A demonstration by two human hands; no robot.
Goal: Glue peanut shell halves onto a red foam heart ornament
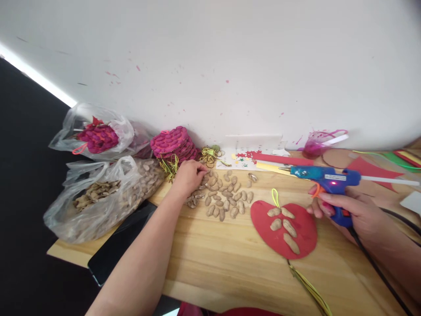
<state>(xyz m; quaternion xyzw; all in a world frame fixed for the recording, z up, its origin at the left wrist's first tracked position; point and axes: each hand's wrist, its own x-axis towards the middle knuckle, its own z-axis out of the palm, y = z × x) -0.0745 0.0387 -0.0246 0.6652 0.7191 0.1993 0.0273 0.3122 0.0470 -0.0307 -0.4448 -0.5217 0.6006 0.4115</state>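
My right hand (pixel 357 210) grips a blue hot glue gun (pixel 329 176), its tip pointing left and a small red light lit on its side. A white glue stick (pixel 390 180) sticks out of its back. Over at the far edge of the loose peanuts (pixel 226 204), my left hand (pixel 192 175) has its fingers closed together; whatever they pinch is hidden. Between the hands lies a red heart-shaped piece (pixel 263 224) with several peanuts on it, a yellow loop at its top and a green-yellow tassel (pixel 307 285) below.
Clear plastic bags (pixel 95 219), one holding peanuts, stand at the left. A dark phone (pixel 120 250) lies under my left forearm. Pink peanut-covered pieces (pixel 174 147) are stacked by the wall. Red strips (pixel 283 159), small stars and a pink-stained cup (pixel 314 145) sit farther right.
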